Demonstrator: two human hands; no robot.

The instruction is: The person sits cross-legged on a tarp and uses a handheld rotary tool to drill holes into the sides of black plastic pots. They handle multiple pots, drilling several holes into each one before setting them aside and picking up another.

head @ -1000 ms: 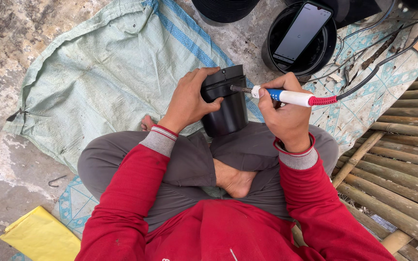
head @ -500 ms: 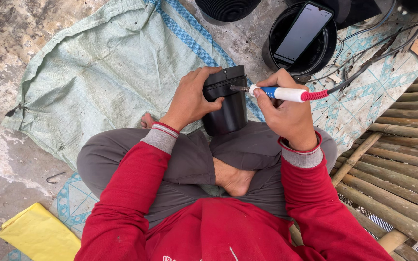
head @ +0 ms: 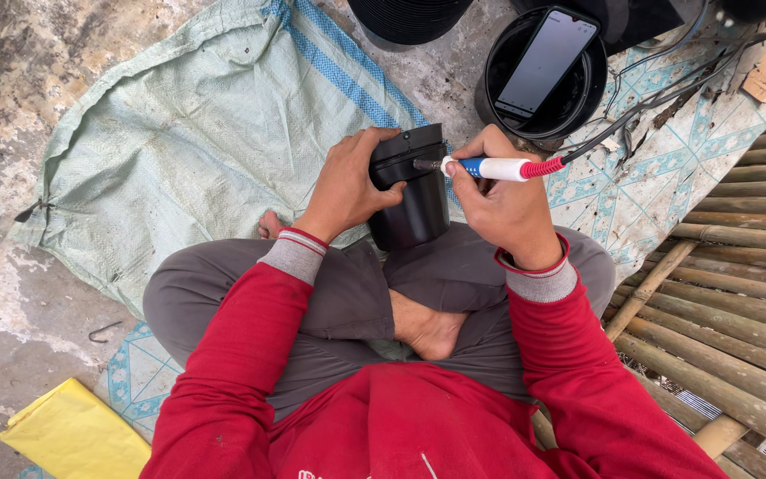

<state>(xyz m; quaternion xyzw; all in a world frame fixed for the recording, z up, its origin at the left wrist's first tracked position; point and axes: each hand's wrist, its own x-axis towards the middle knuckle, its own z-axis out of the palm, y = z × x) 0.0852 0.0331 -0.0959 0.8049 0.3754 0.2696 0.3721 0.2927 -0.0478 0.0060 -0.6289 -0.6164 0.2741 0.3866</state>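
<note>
The person sits cross-legged on the ground outdoors. The floor (head: 19,98) is rough grey concrete with pale stains and cracks. A big woven sack (head: 188,133), light green with blue stripes, lies flat on it, up and to the left of the left hand (head: 347,186). Under the sack and beside the right hand (head: 507,208) is a thin mat (head: 640,191) with a blue and white tile pattern. Further right of that hand are round bamboo poles (head: 738,293), brown and lying side by side like a low platform.

The left hand is wrapped around a black plastic pot (head: 411,191). The pot is smooth and shaped like a tall cup. It leans on the person's lap, with its top end tipped away from the body. The right hand is closed around a pen-shaped tool (head: 498,168) with a white body, a blue band and a red ribbed end. Its metal tip touches the pot near the rim. A dark cable (head: 640,111) runs from the tool's red end up and away to the right.

Just above the right hand stands a round black bucket (head: 494,93) with a phone (head: 546,62) leaning inside it, its screen shiny and dark. Far below the left hand, near the person's knee, lies a flat yellow bag (head: 73,435). The sleeves (head: 250,355) are red with grey cuffs, and the trousers (head: 347,302) are soft and grey.
</note>
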